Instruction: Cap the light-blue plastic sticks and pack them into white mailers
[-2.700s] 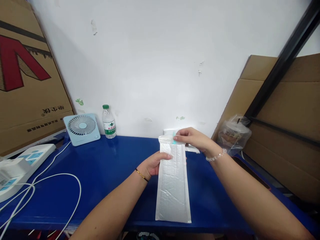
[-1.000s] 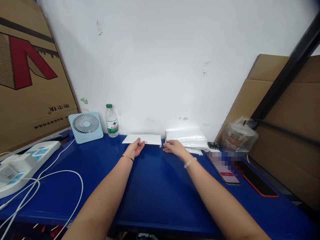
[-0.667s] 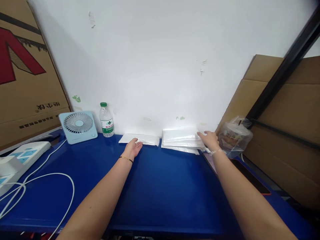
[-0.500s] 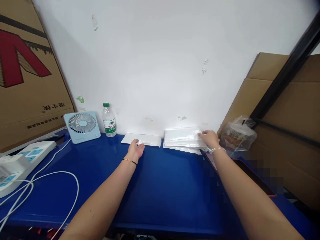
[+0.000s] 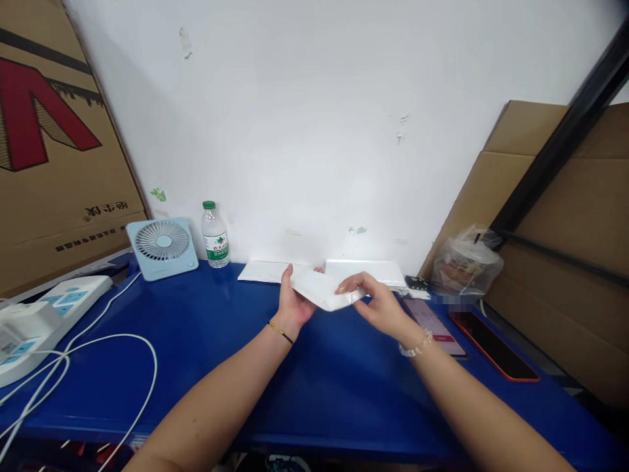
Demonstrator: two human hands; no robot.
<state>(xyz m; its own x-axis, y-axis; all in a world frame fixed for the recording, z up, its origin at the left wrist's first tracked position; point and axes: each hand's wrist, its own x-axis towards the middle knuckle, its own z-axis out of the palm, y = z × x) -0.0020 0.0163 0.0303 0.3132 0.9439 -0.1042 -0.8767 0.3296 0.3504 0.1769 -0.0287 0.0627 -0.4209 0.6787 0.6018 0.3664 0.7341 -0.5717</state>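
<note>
A flat white envelope (image 5: pixel 321 290), apparently a padded mailer, is held tilted above the table between my two hands. My left hand (image 5: pixel 293 306) grips its left side, thumb on top and fingers underneath. My right hand (image 5: pixel 377 307) pinches its right end with bent fingers. Behind it, against the wall, lies a stack of similar white envelopes (image 5: pixel 366 269) on the right. Another white pile (image 5: pixel 263 271) lies to the left, partly covered by my left hand and the held envelope.
On the blue table (image 5: pixel 314 393), a light-blue fan (image 5: pixel 164 249) and a water bottle (image 5: pixel 215 237) stand at the left rear. A power strip (image 5: pixel 73 301) with white cables is far left. Two phones (image 5: pixel 435 324) (image 5: pixel 494 346) and a bagged cup (image 5: pixel 466 265) sit right, beside cardboard.
My right hand has taken an envelope from the right stack and brought it left and nearer. My left hand has moved right from the left pile and now holds the envelope too.
</note>
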